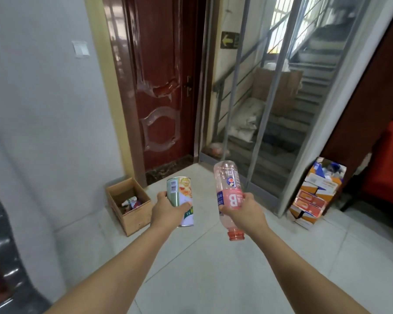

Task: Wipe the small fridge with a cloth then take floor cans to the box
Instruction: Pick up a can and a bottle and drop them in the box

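Observation:
My left hand (168, 209) grips a green and white tin can (179, 193) with a barcode, held upright over the floor. In my right hand (243, 210) is a pink plastic bottle (228, 184), turned upside down with its red neck pointing at the floor. An open brown cardboard box (135, 219) stands on the floor against the white wall, just left of the can, with some crumpled packaging inside. A dark glossy object (0, 257) shows at the lower left edge; I cannot tell if it is the fridge.
A dark red door (159, 87) stands shut behind the box. Right of it, a glass partition (270, 137) fronts a staircase. A stack of orange and white cartons (313, 196) sits by the partition's corner. Light floor tiles (213, 268) stretch ahead.

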### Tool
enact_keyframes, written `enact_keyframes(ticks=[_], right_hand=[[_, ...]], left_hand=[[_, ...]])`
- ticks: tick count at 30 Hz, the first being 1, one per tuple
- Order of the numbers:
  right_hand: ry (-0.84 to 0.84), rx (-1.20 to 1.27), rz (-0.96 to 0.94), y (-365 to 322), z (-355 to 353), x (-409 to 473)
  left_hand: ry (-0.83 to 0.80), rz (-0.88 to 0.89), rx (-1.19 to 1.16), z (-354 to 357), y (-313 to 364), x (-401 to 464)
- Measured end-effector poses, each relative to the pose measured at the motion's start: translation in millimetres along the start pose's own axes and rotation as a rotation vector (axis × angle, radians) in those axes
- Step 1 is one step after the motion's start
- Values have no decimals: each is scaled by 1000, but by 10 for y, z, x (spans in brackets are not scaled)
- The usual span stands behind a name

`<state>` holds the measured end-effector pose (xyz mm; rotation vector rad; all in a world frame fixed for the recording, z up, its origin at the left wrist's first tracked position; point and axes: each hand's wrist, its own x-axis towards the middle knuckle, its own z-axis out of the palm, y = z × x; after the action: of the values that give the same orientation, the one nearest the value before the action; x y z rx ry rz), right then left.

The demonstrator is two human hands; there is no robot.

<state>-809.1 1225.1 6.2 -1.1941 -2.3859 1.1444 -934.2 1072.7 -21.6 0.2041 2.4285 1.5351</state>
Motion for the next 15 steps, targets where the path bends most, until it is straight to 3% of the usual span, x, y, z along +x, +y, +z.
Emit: enact_keyframes(ticks=[9, 15], right_hand=[[2, 25, -12, -196, -331, 1704], [-63, 44, -45, -204, -432, 3059]], left_hand=[[34, 52, 5, 830, 750, 1376], [115, -7, 15, 1516, 1112, 2243]])
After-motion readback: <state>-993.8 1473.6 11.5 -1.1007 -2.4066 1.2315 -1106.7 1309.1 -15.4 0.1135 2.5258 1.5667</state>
